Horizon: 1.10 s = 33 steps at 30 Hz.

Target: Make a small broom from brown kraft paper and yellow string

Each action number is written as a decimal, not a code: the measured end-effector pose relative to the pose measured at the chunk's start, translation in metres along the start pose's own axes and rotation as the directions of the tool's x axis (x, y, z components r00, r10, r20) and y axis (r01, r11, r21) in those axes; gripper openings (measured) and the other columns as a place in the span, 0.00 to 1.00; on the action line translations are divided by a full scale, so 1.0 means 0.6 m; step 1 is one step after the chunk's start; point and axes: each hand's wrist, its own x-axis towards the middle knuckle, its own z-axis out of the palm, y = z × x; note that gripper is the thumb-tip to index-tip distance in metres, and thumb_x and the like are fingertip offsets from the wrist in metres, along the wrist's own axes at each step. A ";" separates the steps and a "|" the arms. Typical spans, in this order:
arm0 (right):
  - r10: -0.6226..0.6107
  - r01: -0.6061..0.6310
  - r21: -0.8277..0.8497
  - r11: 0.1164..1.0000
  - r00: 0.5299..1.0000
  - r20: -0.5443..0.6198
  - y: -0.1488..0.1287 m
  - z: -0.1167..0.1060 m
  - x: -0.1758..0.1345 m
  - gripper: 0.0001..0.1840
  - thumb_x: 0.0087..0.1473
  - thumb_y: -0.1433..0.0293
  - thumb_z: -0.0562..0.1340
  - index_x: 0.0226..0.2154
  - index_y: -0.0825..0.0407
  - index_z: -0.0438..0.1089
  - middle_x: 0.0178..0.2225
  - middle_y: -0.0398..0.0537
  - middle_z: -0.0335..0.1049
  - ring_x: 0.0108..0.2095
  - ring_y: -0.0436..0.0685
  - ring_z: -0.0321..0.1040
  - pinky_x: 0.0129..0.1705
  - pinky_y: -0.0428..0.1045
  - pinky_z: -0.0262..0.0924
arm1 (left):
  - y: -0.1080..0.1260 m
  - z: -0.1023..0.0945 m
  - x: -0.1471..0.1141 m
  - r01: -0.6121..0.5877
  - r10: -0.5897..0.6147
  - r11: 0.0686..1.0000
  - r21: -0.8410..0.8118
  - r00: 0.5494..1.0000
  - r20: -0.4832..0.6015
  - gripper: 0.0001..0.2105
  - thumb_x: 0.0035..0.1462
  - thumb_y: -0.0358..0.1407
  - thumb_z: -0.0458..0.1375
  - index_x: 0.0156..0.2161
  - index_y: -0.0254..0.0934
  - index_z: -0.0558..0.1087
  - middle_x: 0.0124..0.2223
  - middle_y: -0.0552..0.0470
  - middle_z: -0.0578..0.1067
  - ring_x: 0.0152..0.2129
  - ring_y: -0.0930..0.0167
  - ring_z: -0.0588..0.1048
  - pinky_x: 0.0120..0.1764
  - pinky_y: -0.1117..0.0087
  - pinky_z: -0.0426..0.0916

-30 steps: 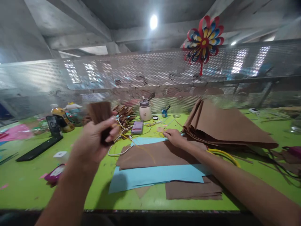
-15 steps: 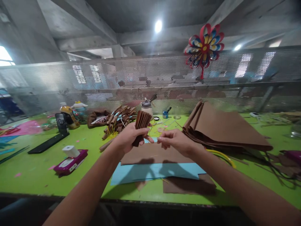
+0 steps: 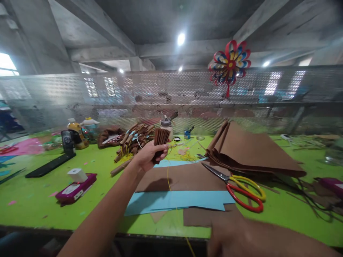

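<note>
My left hand (image 3: 154,152) is closed around a pleated bundle of brown paper (image 3: 162,137), its folds fanned upward. A thin yellow string (image 3: 169,178) runs down from near that hand, over the papers and past the table's front edge. My right hand (image 3: 227,232), smeared by motion, is low at the front edge; its fingers are unclear. Brown paper (image 3: 187,176) and light-blue strips (image 3: 184,200) lie between the hands. Scissors (image 3: 233,185) with red and yellow handles rest at their right, blades apart.
Large folded brown paper (image 3: 257,150) stands at right. Behind my left hand lies a pile of pleated brown bundles (image 3: 136,137). A purple power strip (image 3: 76,187), a phone (image 3: 68,142), a blue jar (image 3: 187,134) and a grey-lidded bottle (image 3: 166,125) are also on the green table (image 3: 102,182).
My right hand has moved from beside the bundle down and right to the front edge. The scissors and yellow string now show. My left hand still holds the bundle.
</note>
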 end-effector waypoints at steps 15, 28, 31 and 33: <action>-0.072 0.091 0.278 0.956 0.994 -0.076 0.088 -0.021 0.222 0.11 0.49 0.65 0.61 0.26 0.56 0.73 0.19 0.40 0.63 0.22 0.47 0.58 0.29 0.46 0.54 | -0.002 0.026 -0.031 0.000 -0.012 0.999 0.051 0.970 0.244 0.12 0.50 0.36 0.59 0.39 0.32 0.67 0.20 0.57 0.61 0.15 0.79 0.62 0.15 0.80 0.46; -0.095 0.143 0.116 0.983 0.934 -0.346 0.065 -0.063 0.193 0.15 0.53 0.59 0.59 0.34 0.54 0.72 0.24 0.42 0.65 0.26 0.48 0.60 0.29 0.45 0.56 | -0.040 0.003 -0.018 -0.006 0.027 0.994 -0.109 0.981 0.191 0.12 0.51 0.35 0.59 0.40 0.31 0.67 0.20 0.59 0.56 0.14 0.82 0.54 0.15 0.80 0.42; -0.208 0.239 0.230 0.943 0.966 -0.151 0.062 -0.042 0.208 0.16 0.51 0.60 0.60 0.41 0.50 0.71 0.39 0.48 0.70 0.41 0.53 0.63 0.46 0.50 0.57 | -0.024 0.025 -0.029 -0.007 0.037 0.993 -0.118 0.967 0.253 0.11 0.51 0.34 0.58 0.40 0.31 0.69 0.20 0.58 0.57 0.14 0.81 0.57 0.15 0.80 0.44; -0.233 0.226 0.327 0.918 0.972 -0.020 0.065 -0.024 0.215 0.16 0.51 0.59 0.61 0.39 0.51 0.72 0.35 0.47 0.71 0.38 0.52 0.65 0.46 0.51 0.56 | -0.013 0.035 -0.035 -0.031 0.064 0.993 -0.116 0.957 0.283 0.10 0.50 0.33 0.58 0.39 0.31 0.69 0.20 0.58 0.58 0.14 0.81 0.57 0.15 0.79 0.45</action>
